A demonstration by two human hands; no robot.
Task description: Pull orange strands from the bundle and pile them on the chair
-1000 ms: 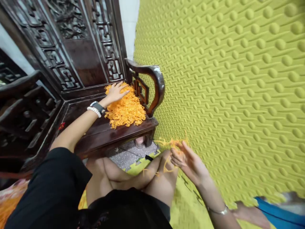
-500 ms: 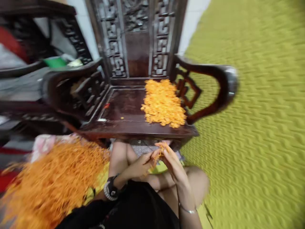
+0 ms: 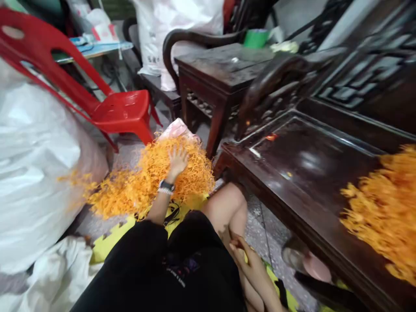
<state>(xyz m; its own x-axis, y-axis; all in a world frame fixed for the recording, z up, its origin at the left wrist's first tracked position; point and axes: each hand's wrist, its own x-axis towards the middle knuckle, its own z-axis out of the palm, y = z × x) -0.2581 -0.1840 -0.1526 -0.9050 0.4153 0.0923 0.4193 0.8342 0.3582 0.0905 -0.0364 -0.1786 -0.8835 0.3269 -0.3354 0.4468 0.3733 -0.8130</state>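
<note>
My left hand (image 3: 178, 163), with a dark watch and a beaded bracelet at the wrist, reaches onto a large pile of loose orange strands (image 3: 139, 186) on the floor. Its fingers are spread flat over the strands. My right hand (image 3: 249, 262) rests by my bent leg, fingers loosely curved and apart, with nothing visible in them. At the right edge, a heap of small orange pieces (image 3: 383, 208) lies on the seat of a dark carved wooden chair (image 3: 302, 156).
A red plastic chair (image 3: 120, 112) stands beyond the pile, and a bulging white sack (image 3: 35, 160) is at the left. Behind stands a dark wooden side table (image 3: 214, 65) bearing a green roll (image 3: 256, 38). Yellow mat pieces (image 3: 112, 239) lie beneath me.
The view has swung left. My left hand has left my right hand and moved onto the orange pile. My right hand has lowered, and the orange strands between the hands no longer show.
</note>
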